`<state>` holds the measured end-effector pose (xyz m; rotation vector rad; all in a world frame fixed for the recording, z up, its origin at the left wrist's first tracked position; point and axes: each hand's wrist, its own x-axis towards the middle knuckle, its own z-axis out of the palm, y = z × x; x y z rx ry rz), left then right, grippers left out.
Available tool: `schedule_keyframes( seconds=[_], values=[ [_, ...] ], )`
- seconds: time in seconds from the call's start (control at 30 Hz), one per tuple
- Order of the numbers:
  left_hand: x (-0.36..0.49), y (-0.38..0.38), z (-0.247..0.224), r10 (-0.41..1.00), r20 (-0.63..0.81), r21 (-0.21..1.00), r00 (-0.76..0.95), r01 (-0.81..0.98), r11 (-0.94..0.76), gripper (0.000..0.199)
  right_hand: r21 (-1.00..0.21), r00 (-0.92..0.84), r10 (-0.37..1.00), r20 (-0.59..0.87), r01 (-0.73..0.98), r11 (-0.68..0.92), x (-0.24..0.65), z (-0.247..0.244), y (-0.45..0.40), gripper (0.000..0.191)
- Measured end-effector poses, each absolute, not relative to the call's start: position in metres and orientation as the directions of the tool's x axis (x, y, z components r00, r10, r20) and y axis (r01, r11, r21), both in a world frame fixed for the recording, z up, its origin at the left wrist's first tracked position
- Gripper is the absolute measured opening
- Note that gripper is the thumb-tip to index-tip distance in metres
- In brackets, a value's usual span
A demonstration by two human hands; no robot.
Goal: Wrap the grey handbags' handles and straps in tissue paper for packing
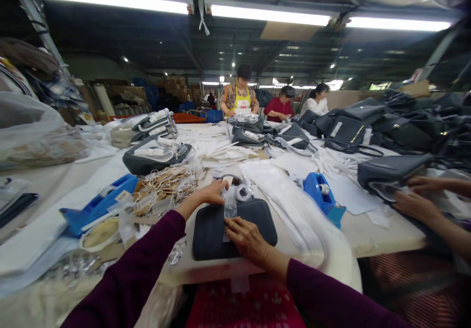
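Note:
A dark grey-blue bag (259, 220) with rounded corners lies flat on the table in front of me. A clear plastic strip (230, 204) runs over its middle and past its far edge. My left hand (214, 192) is at the far edge, thumb and fingers closed at the strip's upper end. On the near part of the strip, my right hand (247, 238) rests with its fingertips pressed together against the bag. The fingers partly hide what they grip. Just behind the bag stands a small whitish roll (243, 192), beside a dark strap.
Blue tape dispensers (319, 193) stand at both sides. Paper tags with strings (165, 188) lie left, white foam sheets (283, 205) right. More dark bags (158, 155) are piled behind. A co-worker's hands (419, 198) handle a bag at right; several people work across the table.

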<state>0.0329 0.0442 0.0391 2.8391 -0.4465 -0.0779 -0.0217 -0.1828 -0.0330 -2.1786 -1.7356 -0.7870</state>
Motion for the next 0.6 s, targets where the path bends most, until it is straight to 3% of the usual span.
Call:
schedule_keyframes(
  seconds=[0.17, 0.23, 0.33, 0.43, 0.6],
  values=[
    [0.044, 0.052, 0.048, -0.312, -0.022, 0.378, 0.950, -0.281, -0.882, 0.046, 0.149, 0.129, 0.824, 0.552, 0.957, -0.249, -0.022, -0.031, -0.184, 0.011],
    [0.046, 0.049, 0.045, -0.298, -0.022, 0.369, 0.954, -0.269, -0.890, 0.049, 0.147, 0.127, 0.832, 0.540, 0.959, -0.241, -0.022, -0.031, -0.185, 0.011],
    [0.040, 0.035, 0.027, -0.334, 0.112, 0.249, 0.936, -0.352, -0.902, 0.055, 0.130, 0.138, 0.843, 0.520, 0.962, -0.238, -0.022, -0.033, -0.186, 0.012],
    [0.026, 0.018, 0.004, -0.414, 0.246, 0.106, 0.876, -0.449, -0.887, 0.048, 0.119, 0.146, 0.841, 0.521, 0.963, -0.240, -0.022, -0.037, -0.186, 0.012],
    [0.008, 0.011, -0.009, -0.417, 0.300, 0.021, 0.858, -0.443, -0.896, 0.041, 0.125, 0.133, 0.835, 0.534, 0.964, -0.233, -0.021, -0.039, -0.186, 0.012]
  ],
)
